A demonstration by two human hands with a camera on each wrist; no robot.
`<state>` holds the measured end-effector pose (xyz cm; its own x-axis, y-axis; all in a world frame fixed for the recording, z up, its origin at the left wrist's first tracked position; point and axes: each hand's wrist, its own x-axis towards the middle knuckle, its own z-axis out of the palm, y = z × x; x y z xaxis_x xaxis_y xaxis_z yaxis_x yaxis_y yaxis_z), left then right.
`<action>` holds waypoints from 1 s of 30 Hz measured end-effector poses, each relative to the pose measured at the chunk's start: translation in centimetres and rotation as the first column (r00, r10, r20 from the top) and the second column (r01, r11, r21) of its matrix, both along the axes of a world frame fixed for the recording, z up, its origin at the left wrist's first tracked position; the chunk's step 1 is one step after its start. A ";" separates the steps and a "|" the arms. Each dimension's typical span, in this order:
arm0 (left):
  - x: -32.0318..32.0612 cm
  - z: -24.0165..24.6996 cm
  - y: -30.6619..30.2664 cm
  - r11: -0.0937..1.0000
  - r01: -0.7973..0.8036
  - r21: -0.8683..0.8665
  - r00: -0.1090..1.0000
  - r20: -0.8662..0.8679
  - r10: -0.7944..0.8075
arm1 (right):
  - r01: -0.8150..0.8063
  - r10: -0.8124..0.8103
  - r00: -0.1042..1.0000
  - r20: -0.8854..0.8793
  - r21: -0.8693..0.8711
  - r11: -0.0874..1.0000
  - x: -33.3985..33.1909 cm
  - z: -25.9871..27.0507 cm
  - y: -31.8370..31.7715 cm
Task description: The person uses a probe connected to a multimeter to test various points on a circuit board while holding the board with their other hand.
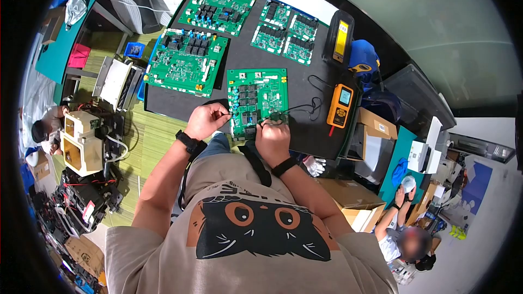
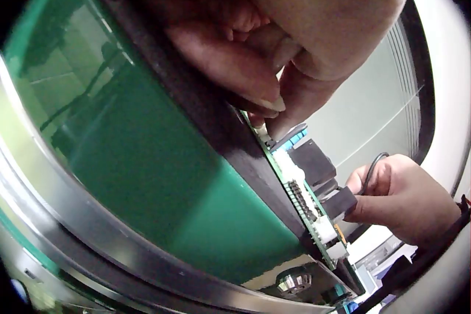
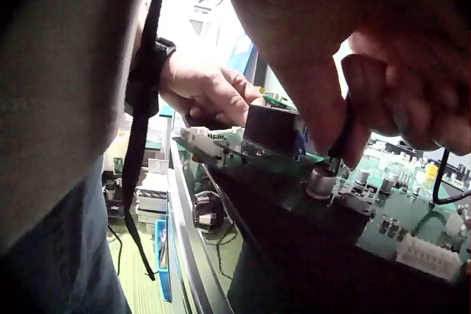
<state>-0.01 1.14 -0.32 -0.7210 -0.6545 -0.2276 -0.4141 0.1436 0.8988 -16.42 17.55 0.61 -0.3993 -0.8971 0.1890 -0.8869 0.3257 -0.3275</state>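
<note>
A green circuit board with black relays lies on the dark mat in front of the person. At its left edge, the left hand pinches a thin dark piece between thumb and forefinger; I cannot tell its kind. The right hand grips a slim black test probe over the near right part of the board. In the right wrist view, the probe's tip comes down right beside a silver capacitor. Black test leads run from near the right hand toward an orange handheld meter with a lit display.
Two larger circuit boards lie at the left and back left of the mat. Several small boards are grouped at the back. A yellow-and-black device stands beyond the meter. Cardboard boxes and another person are at the right.
</note>
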 end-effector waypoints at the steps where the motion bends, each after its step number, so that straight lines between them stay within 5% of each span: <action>1: 0.0 0.0 0.0 1.000 0.002 -0.004 1.000 0.004 -0.001 | -0.006 0.005 1.000 -0.012 -0.018 1.000 0.0 -0.1 0.0; 20: -0.1 -0.5 0.1 0.999 -0.003 -0.032 1.000 0.027 0.004 | -0.008 0.025 0.987 0.161 -0.104 0.995 -5.4 2.0 3.9; 30: -0.1 -1.2 0.5 0.997 -0.070 -0.008 0.997 0.032 0.071 | 0.125 -0.094 0.937 0.335 -0.073 0.989 -7.8 1.5 6.4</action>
